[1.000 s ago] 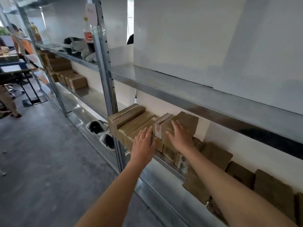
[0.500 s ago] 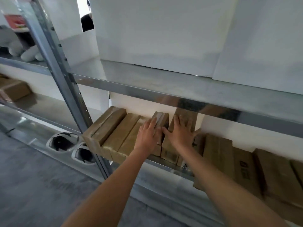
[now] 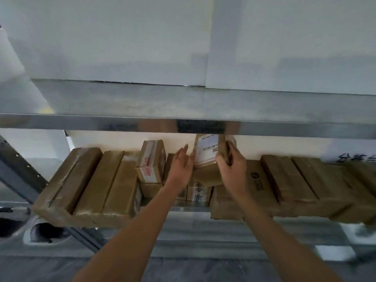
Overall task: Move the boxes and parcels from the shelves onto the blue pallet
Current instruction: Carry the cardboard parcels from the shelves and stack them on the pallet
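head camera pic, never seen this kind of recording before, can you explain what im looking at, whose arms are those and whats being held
There is no machine here. The picture comes from a camera worn on a person's head, looking forward and down, so the two bare arms coming up from the bottom edge are that person's own.

They face a metal shelf packed with brown cardboard boxes and taped parcels. A long wrapped parcel lies at the left end, and a small box with red-printed tape sits on top of others.

The right hand grips a small box with a white label, tilted up off the pile. The left hand has straight fingers laid against that box's left side, steadying it. The blue pallet is not in view.
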